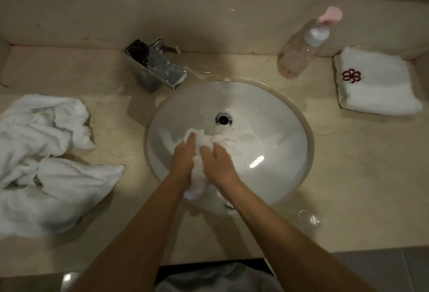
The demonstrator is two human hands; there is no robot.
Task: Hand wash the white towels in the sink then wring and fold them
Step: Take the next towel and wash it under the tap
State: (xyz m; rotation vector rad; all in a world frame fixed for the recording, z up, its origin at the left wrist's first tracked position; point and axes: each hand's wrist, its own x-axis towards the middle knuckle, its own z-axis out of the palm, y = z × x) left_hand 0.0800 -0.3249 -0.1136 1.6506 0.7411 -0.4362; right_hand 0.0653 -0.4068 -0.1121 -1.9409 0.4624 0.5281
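One white towel (199,152) is being scrubbed in the sink (299,134), bunched between the left hand (184,158) and right hand (218,164), both grasping it. Its long axis runs from the drain toward the near rim. A folded towel (380,92) is seen finished on the surface at right; crumpled towels (44,152) at left are judged still unwashed.

Glossy ceramic-looking sink (278,110), mirror-bright metal faucet (154,66), fluffy terry cloth towels (46,164).
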